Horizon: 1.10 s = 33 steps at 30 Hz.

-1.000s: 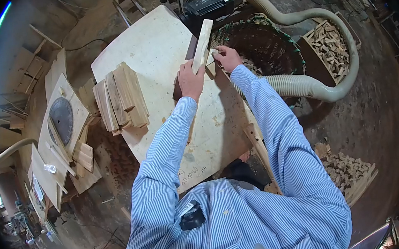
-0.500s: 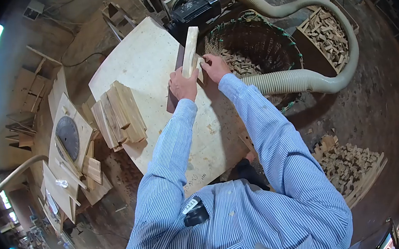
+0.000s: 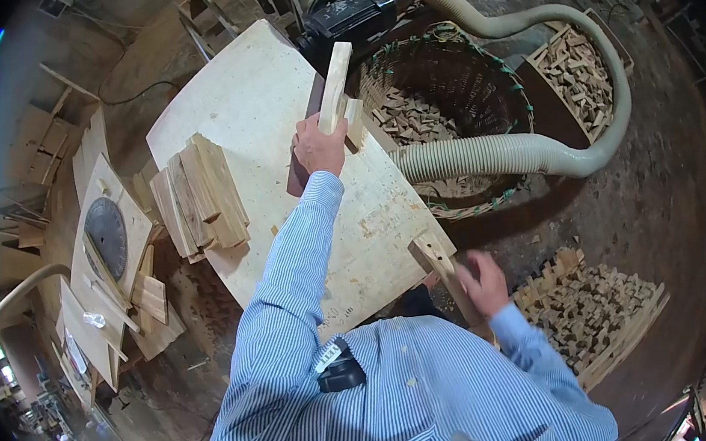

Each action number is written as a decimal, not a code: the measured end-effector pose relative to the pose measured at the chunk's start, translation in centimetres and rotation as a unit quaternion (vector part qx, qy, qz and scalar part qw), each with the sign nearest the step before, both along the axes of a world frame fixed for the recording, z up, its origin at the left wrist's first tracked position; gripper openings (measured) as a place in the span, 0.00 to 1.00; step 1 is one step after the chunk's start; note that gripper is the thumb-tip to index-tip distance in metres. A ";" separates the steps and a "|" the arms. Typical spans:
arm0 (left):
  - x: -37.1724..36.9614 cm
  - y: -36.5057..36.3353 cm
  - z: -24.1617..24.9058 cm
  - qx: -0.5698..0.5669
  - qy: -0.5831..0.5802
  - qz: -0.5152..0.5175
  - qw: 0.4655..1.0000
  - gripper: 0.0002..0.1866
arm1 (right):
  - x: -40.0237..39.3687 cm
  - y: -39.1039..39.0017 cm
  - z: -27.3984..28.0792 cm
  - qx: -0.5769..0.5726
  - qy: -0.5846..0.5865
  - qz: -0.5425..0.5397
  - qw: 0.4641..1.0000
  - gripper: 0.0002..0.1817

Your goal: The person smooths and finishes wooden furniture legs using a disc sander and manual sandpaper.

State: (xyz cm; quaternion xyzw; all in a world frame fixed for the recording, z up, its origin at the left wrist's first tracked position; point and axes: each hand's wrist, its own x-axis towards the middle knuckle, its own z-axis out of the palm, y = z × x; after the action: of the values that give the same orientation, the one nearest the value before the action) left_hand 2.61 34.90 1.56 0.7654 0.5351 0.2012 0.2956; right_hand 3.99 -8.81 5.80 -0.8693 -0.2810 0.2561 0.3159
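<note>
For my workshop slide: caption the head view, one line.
Left hand holds a wooden strip upright on the worktable; right hand hangs beside it.

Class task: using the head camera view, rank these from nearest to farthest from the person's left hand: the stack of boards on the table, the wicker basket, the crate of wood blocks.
From the left hand:
1. Wicker basket, just to its right.
2. Stack of boards, to its left on the table.
3. Crate of wood blocks, far right, beyond the basket.

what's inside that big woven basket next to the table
The basket holds a heap of small wood offcuts. The hose lies across its near rim and hides that part; the bottom under the heap is out of sight.
</note>
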 end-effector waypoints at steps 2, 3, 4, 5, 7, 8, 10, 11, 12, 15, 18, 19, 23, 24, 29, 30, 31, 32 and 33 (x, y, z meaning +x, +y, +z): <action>0.2 0.5 -0.1 0.011 0.001 -0.003 1.000 0.35 | -2.8 -2.1 2.0 -0.124 0.092 0.041 0.987 0.28; 0.2 0.7 -0.1 0.013 -0.001 -0.003 1.000 0.35 | -4.0 -2.0 1.9 -0.121 0.104 0.014 0.987 0.28; 0.3 0.9 -0.1 0.012 0.001 -0.005 1.000 0.35 | -4.9 -2.0 1.8 -0.116 0.115 -0.014 0.986 0.28; 0.4 1.2 0.0 0.011 0.001 -0.005 1.000 0.35 | -5.0 -2.1 1.1 -0.114 0.110 -0.012 0.987 0.28; 0.6 1.9 0.2 0.013 -0.001 0.000 1.000 0.35 | -4.7 -1.4 -0.5 -0.112 0.081 0.004 0.990 0.23; 0.7 2.2 0.2 0.008 0.004 0.000 1.000 0.34 | -4.6 -0.8 -0.4 -0.106 0.075 0.008 0.991 0.23; 0.9 2.9 0.3 0.038 -0.008 0.010 0.999 0.35 | -4.6 0.1 -0.3 -0.114 0.028 0.012 0.993 0.22; 1.1 3.6 0.2 0.038 -0.004 0.006 0.999 0.35 | -4.5 0.7 -0.2 -0.122 0.027 0.012 0.992 0.22; 1.2 4.2 0.1 0.038 0.002 0.001 0.999 0.35 | -4.4 1.4 -0.4 -0.119 0.021 0.017 0.993 0.22; 1.6 6.8 0.1 0.042 0.004 0.006 0.999 0.35 | -4.2 4.1 -0.2 -0.109 0.008 0.004 0.994 0.24; 2.2 9.2 0.2 0.042 0.006 0.008 0.999 0.34 | -3.7 6.9 0.8 -0.114 0.040 -0.004 0.993 0.23; 2.4 10.0 0.1 0.040 0.002 0.010 0.999 0.34 | -3.5 7.8 0.9 -0.116 0.043 -0.008 0.992 0.24; 3.3 13.3 -0.6 0.054 -0.003 0.011 0.998 0.33 | -2.6 10.1 -0.8 -0.125 0.012 -0.003 0.992 0.26; 3.6 14.1 -0.8 0.063 -0.002 0.012 0.998 0.33 | -2.4 10.9 -0.9 -0.129 0.010 -0.003 0.992 0.26; 4.9 18.5 -1.0 0.069 0.001 0.012 0.998 0.35 | -1.3 15.0 -1.3 -0.097 0.005 -0.010 0.995 0.27; 5.0 19.3 -0.9 0.067 -0.001 0.012 0.998 0.35 | -1.1 15.8 -1.4 -0.098 0.003 -0.009 0.995 0.27; 5.2 20.2 -0.8 0.052 0.001 0.007 0.999 0.35 | -0.8 16.6 -1.4 -0.105 -0.008 -0.002 0.994 0.27; 5.5 21.0 -0.8 0.037 0.004 0.001 0.999 0.36 | -0.6 17.5 -1.3 -0.113 -0.020 0.005 0.993 0.27; 5.7 21.8 -0.8 0.041 0.006 0.002 0.999 0.36 | -0.4 18.3 -1.3 -0.114 -0.020 0.004 0.993 0.27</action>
State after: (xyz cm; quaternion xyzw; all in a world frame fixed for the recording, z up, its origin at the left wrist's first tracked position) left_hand 8.32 56.74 0.77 0.7770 0.5297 0.2189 0.2602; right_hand 3.60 9.52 4.51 -0.9035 -0.2596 0.2703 0.2079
